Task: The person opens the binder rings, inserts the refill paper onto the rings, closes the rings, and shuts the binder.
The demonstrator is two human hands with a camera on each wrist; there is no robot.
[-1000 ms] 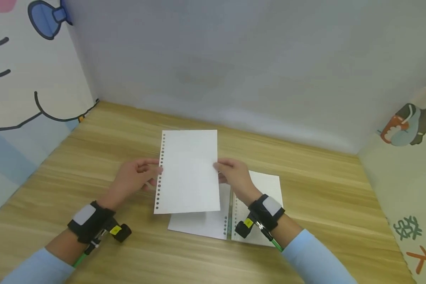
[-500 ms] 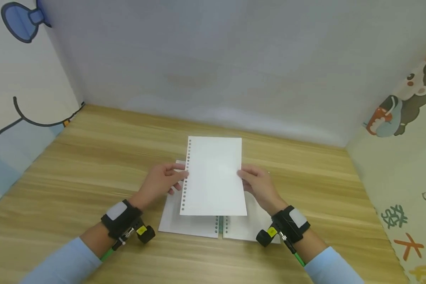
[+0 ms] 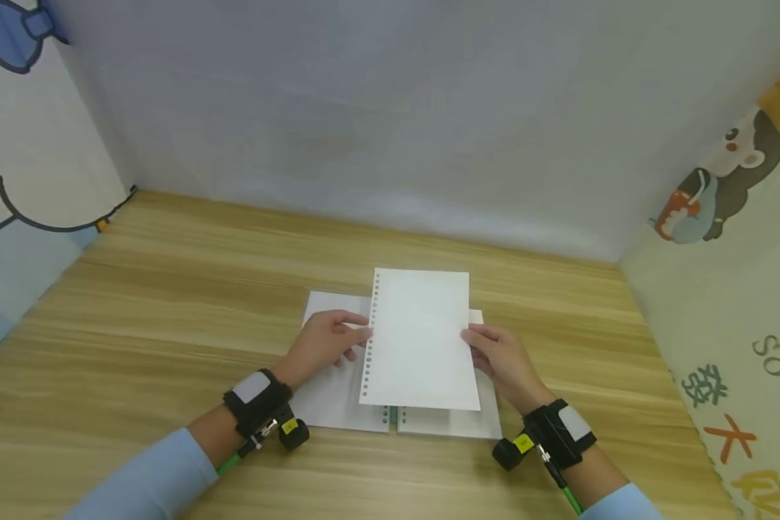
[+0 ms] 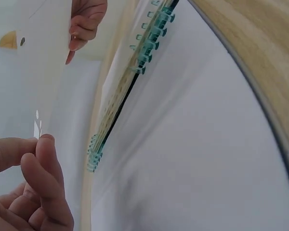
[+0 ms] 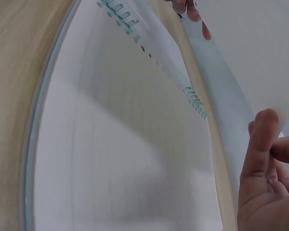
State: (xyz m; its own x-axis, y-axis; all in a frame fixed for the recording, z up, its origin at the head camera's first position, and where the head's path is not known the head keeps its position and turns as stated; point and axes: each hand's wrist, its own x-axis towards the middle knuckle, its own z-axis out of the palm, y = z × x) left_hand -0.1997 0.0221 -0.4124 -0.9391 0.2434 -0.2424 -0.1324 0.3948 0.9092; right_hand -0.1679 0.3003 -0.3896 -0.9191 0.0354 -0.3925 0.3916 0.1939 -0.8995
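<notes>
A white loose-leaf sheet [image 3: 422, 339] with a row of punched holes down its left side is held up above an open ring binder notebook [image 3: 328, 401]. My left hand [image 3: 327, 339] pinches its holed edge between thumb and finger, and my right hand [image 3: 503, 361] pinches the opposite edge. Green binder rings [image 4: 151, 41] run along the notebook's spine in the left wrist view. Lined paper [image 5: 120, 144] fills the notebook's right side in the right wrist view. In the head view the sheet hides most of the spine and part of the right page.
The notebook lies on a wood-grain table [image 3: 234, 274]. A pale wall [image 3: 364, 130] stands behind it, with cartoon-printed panels at the left [image 3: 45, 144] and right [image 3: 721, 289]. Black camera straps [image 3: 258, 404] are round both wrists.
Both hands have carried the sheet rightward from left of the notebook to over its middle and right page, and slightly nearer. The head view has shifted a little. Both pinches stay the same.
</notes>
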